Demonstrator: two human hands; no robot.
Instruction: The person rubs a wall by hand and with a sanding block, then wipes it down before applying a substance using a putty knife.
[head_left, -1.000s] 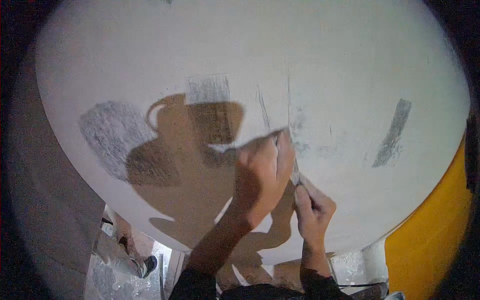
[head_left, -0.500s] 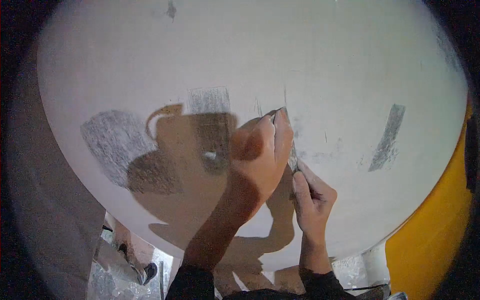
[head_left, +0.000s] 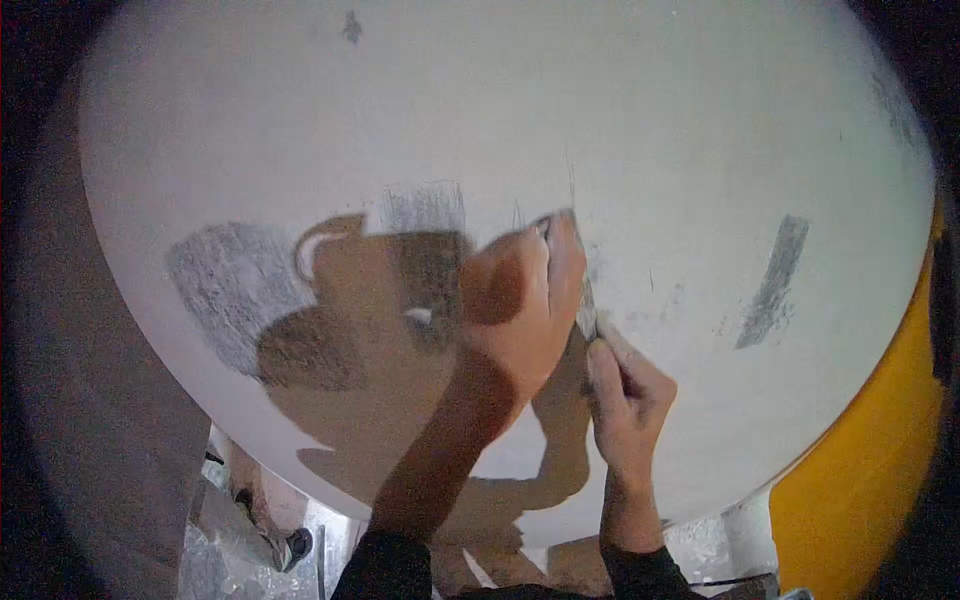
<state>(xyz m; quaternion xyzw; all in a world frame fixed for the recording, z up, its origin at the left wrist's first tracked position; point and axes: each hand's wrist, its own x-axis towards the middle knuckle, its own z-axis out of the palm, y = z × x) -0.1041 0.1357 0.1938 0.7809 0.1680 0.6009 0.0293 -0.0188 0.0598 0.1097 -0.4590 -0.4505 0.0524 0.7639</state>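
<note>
A large, rounded pale surface (head_left: 700,130) fills most of the view, with a thin grey flat strip (head_left: 587,308) lying close against it near the middle. My left hand (head_left: 520,285) is closed at the strip's upper end, its fingers pressed together and pointing away from me; they cover much of that end. Lower down and to the right, my right hand (head_left: 630,385) pinches the other end between thumb and fingers. Fine dark scratch lines run just above my left fingertips. I cannot tell what the strip is made of.
Dark rubbed patches mark the surface: a broad one (head_left: 235,285) at left, a rectangular one (head_left: 425,205) beside my left hand, and a narrow one (head_left: 775,280) at right. Shadows of my head and arms fall across it. Yellow material (head_left: 850,480) borders the right; a shoe (head_left: 298,545) shows lower left.
Both hands keep nearly the same place and grip on the strip. The surface marks sit slightly lower and to the right in the view.
</note>
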